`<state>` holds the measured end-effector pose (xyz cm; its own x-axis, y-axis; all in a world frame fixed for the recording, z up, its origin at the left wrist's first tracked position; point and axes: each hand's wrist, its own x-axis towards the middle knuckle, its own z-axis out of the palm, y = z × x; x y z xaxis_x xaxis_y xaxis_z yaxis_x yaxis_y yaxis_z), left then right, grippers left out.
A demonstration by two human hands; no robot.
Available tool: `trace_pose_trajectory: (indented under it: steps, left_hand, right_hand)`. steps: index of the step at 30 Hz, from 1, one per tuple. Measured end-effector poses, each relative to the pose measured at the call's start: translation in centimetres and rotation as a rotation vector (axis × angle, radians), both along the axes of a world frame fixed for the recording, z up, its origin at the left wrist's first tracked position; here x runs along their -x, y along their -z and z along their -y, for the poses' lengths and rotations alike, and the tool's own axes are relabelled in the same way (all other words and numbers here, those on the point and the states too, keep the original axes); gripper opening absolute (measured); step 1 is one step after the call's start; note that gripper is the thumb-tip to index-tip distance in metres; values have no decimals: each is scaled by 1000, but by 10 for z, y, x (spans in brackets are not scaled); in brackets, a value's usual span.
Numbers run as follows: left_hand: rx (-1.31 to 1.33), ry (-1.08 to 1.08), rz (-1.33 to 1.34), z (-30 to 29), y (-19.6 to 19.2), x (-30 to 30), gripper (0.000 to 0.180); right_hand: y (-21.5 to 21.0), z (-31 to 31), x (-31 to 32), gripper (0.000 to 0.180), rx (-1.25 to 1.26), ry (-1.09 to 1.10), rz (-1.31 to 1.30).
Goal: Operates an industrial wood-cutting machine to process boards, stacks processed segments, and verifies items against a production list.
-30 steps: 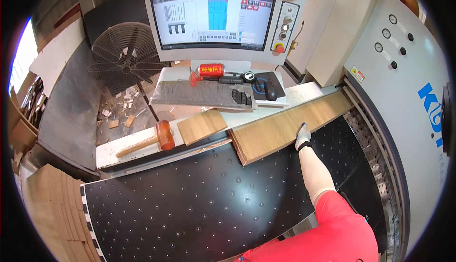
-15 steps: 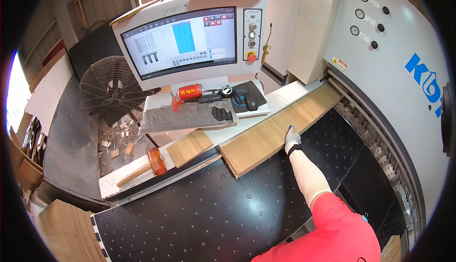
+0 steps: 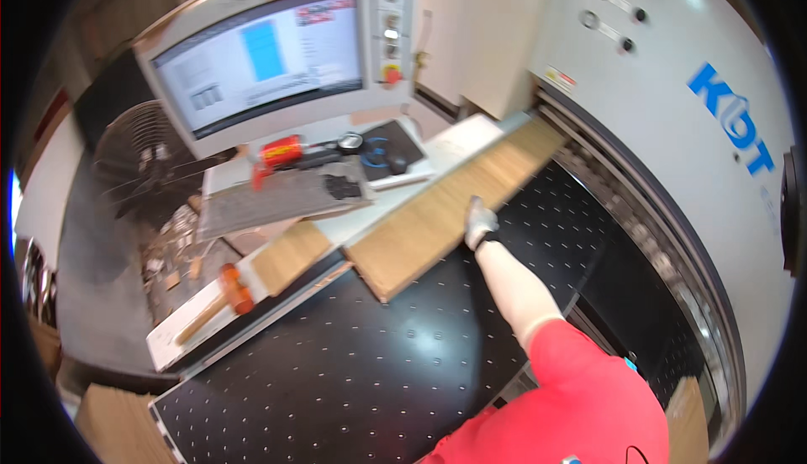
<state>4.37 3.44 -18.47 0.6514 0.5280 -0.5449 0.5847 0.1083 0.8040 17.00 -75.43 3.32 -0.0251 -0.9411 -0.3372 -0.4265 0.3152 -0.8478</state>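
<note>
My right hand (image 3: 481, 224), in a pale glove with a dark band at the wrist, is at the near long edge of a wood-grain board (image 3: 454, 208). The thumb side shows over the board's edge; the other fingers are hidden. The board lies slantwise along a white ledge, its far end by the grey machine's rail. Beside its near end is a shorter wood-grain piece (image 3: 292, 256). A mallet with an orange head (image 3: 236, 289) and wooden handle rests further left on the ledge. My left hand is out of the picture.
A black table (image 3: 336, 380) dotted with small studs spreads below the board. Behind the ledge stand a control screen (image 3: 261, 56), a red can (image 3: 282, 151) and a mouse (image 3: 400, 160). A caged fan (image 3: 139, 149) and wood scraps (image 3: 174, 250) are at left. The grey machine (image 3: 656, 119) rises at right.
The view has swung, shifting the scene left in the picture and blurring it. My right hand stays at the board's edge, and the board looks unmoved against the ledge.
</note>
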Motion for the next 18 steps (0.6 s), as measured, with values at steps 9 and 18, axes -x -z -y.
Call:
trace_pose_trajectory:
  steps: [9,18]
  left_hand:
    - [-28,95,-28,26,8,-23,64]
    - [-42,127,-20,24,9,-25,64]
  right_hand:
    - [13,11,-10,83,-23,79,-92]
    - [10,1,-9,79,-18,86,-43]
